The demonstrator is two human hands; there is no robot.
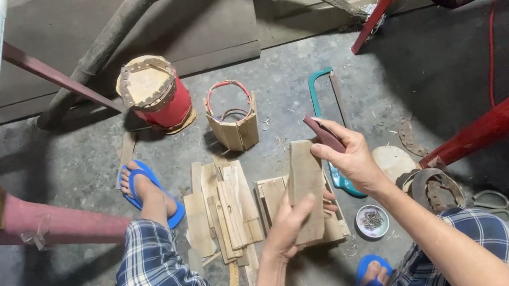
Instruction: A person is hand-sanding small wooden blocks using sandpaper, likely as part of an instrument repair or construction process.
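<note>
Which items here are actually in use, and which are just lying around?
In use: wooden slat in left hand; dark flat tool in right hand.
Lying about: hacksaw, scissors, dish of nails, red drum, slat pile.

Small dish [371, 220] contents (nails, perhaps) too small to tell.

dim, even light, soft shadows on the concrete floor [433, 67], sharp centre, slight wide-angle bowing at edges
</note>
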